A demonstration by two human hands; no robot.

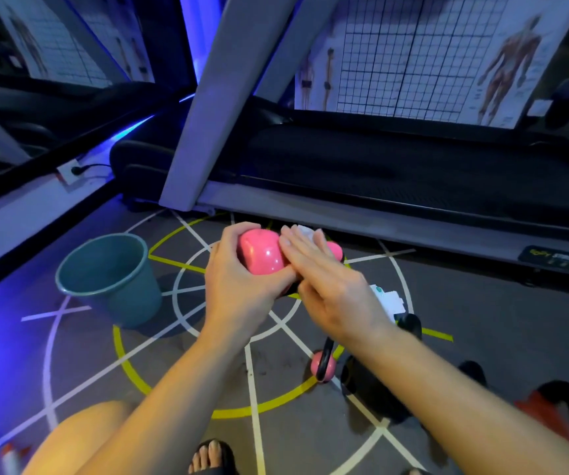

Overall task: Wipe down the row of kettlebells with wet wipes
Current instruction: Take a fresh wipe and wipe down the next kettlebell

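Note:
My left hand [242, 286] grips a glossy pink kettlebell [262, 253] from its left side and holds it up above the floor. My right hand [327, 279] lies flat across the bell's right side, fingers straight, pressing a white wet wipe [305, 231] against it; only the wipe's edge shows past my fingertips. On the floor below, a smaller pink kettlebell [322, 363] with a black handle stands beside a black kettlebell [375, 389]. A red kettlebell [547, 416] sits at the right edge. A white wipes pack [387, 298] lies just behind my right wrist.
A teal bucket [111, 279] stands on the floor to the left. A treadmill [396, 186] runs across the back, its grey upright [207, 108] slanting overhead. A white bottle with a red top [12, 457] is at the bottom left. My sandalled foot [213, 455] is below.

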